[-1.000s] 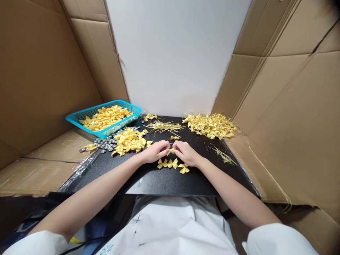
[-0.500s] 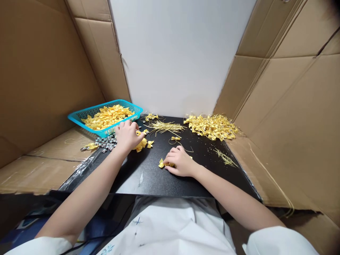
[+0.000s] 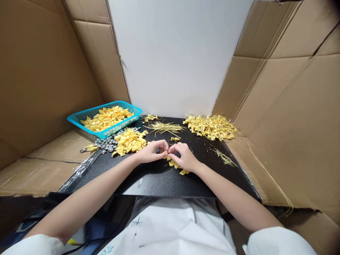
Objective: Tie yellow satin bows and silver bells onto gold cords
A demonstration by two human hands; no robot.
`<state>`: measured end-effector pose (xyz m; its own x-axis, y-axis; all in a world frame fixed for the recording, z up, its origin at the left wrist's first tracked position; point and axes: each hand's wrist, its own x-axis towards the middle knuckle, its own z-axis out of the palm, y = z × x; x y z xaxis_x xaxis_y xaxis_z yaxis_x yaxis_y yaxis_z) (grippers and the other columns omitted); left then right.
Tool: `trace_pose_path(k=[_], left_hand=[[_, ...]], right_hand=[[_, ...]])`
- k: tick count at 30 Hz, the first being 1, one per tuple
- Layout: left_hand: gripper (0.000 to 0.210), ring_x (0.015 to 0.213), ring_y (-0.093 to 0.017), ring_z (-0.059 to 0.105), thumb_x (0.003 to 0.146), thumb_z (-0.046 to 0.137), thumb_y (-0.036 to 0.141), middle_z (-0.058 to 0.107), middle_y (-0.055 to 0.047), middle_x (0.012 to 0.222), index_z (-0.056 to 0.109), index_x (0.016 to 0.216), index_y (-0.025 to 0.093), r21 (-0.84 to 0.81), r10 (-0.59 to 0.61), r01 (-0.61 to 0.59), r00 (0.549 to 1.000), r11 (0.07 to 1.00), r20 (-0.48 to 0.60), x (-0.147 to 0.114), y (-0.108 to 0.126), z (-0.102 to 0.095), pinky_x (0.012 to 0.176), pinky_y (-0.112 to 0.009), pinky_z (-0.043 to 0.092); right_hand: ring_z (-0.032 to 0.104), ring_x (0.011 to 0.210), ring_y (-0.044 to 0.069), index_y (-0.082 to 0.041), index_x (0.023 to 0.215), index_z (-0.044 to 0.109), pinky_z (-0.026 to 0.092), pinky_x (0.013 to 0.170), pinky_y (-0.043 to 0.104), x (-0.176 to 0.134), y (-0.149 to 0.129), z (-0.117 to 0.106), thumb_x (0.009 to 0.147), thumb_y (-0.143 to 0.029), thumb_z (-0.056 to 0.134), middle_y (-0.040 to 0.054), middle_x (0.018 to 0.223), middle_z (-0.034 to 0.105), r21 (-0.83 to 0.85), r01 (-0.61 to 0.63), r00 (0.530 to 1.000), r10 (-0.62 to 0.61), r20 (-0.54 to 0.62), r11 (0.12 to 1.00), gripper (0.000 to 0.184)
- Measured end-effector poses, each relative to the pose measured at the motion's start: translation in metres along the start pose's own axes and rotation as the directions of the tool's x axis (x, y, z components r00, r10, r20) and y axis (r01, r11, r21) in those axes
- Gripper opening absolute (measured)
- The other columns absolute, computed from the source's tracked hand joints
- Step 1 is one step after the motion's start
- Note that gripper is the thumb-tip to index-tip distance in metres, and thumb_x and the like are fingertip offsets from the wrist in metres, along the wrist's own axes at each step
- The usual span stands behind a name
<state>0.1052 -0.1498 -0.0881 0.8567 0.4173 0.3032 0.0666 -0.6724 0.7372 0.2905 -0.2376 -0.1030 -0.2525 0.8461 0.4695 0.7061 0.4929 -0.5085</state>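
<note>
Over the middle of the table, my left hand (image 3: 154,152) and my right hand (image 3: 183,156) meet fingertip to fingertip. Both are closed in a pinch around a small yellow ribbon bow (image 3: 165,154), mostly hidden by the fingers. Just below my right hand lie several more yellow bows (image 3: 175,164) on the black tabletop. Behind my left wrist is a loose pile of yellow bows (image 3: 129,141). A single bow with a gold tie (image 3: 175,139) lies beyond my right hand.
A turquoise basket (image 3: 105,134) of yellow bows stands at the back left, with silver bells or beads (image 3: 107,145) in front. Gold ties (image 3: 166,127) lie at the back, and more ties (image 3: 225,158) at right. A heap of tied bows (image 3: 211,126) sits back right. Cardboard walls (image 3: 289,117) flank the table.
My left hand has moved right from the bow pile to the centre, bringing a bow. My right hand has lifted slightly off the bows on the table, and the two hands now meet.
</note>
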Motion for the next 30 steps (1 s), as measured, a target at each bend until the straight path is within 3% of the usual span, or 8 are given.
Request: trace_pose_path(k=[5, 9, 12, 20, 30], left_hand=[[0.027, 0.067, -0.011, 0.055, 0.081, 0.064, 0.039, 0.06, -0.001, 0.076, 0.055, 0.085, 0.015, -0.08, -0.049, 0.043, 0.995, 0.996, -0.085, 0.0009, -0.001, 0.0004, 0.065, -0.024, 0.044], [0.031, 0.068, -0.012, 0.058, 0.079, 0.068, 0.04, 0.061, -0.001, 0.075, 0.052, 0.086, 0.015, -0.254, -0.131, 0.109, 0.989, 0.961, -0.073, 0.0021, -0.0031, 0.0024, 0.069, -0.026, 0.046], [0.03, 0.07, -0.012, 0.059, 0.079, 0.068, 0.04, 0.062, -0.001, 0.076, 0.053, 0.085, 0.014, -0.272, -0.154, 0.134, 0.987, 0.953, -0.054, 0.0023, -0.0043, 0.0015, 0.071, -0.027, 0.047], [0.028, 0.068, -0.012, 0.057, 0.085, 0.061, 0.041, 0.064, -0.003, 0.075, 0.063, 0.083, 0.013, -0.07, -0.074, 0.071, 0.997, 0.995, -0.036, 0.0017, -0.0043, -0.0016, 0.069, -0.025, 0.045], [0.021, 0.07, -0.014, 0.053, 0.083, 0.059, 0.037, 0.062, -0.002, 0.076, 0.065, 0.081, 0.017, 0.266, -0.007, -0.004, 0.999, 0.964, 0.041, -0.0001, 0.0001, -0.0052, 0.07, -0.025, 0.043]], right_hand=[[0.054, 0.082, 0.018, -0.02, 0.077, 0.057, 0.035, 0.085, 0.035, 0.0003, 0.0002, -0.0024, 0.08, -0.022, 0.068, -0.0002, 0.079, 0.063, -0.024, -0.037, 0.999, 0.037, -0.01, 0.999, 0.012], [0.055, 0.078, 0.016, -0.02, 0.075, 0.058, 0.04, 0.078, 0.03, 0.0013, 0.0008, -0.0038, 0.078, -0.02, 0.069, -0.0005, 0.077, 0.061, 0.1, -0.112, 0.992, 0.117, -0.038, 0.989, 0.011], [0.055, 0.077, 0.015, -0.02, 0.074, 0.058, 0.042, 0.075, 0.028, 0.0016, 0.0025, -0.0045, 0.076, -0.019, 0.07, -0.0012, 0.075, 0.06, 0.171, -0.131, 0.991, 0.136, -0.017, 0.976, 0.011], [0.054, 0.08, 0.017, -0.02, 0.078, 0.06, 0.039, 0.077, 0.032, 0.0031, 0.0031, -0.0058, 0.08, -0.022, 0.069, -0.0004, 0.076, 0.062, 0.022, -0.165, 0.985, 0.164, 0.063, 0.986, 0.009], [0.053, 0.078, 0.016, -0.019, 0.077, 0.057, 0.038, 0.073, 0.029, 0.0037, 0.0038, -0.0093, 0.084, -0.02, 0.062, -0.0008, 0.077, 0.06, 0.074, -0.193, 0.969, 0.178, 0.17, 0.978, 0.009]])
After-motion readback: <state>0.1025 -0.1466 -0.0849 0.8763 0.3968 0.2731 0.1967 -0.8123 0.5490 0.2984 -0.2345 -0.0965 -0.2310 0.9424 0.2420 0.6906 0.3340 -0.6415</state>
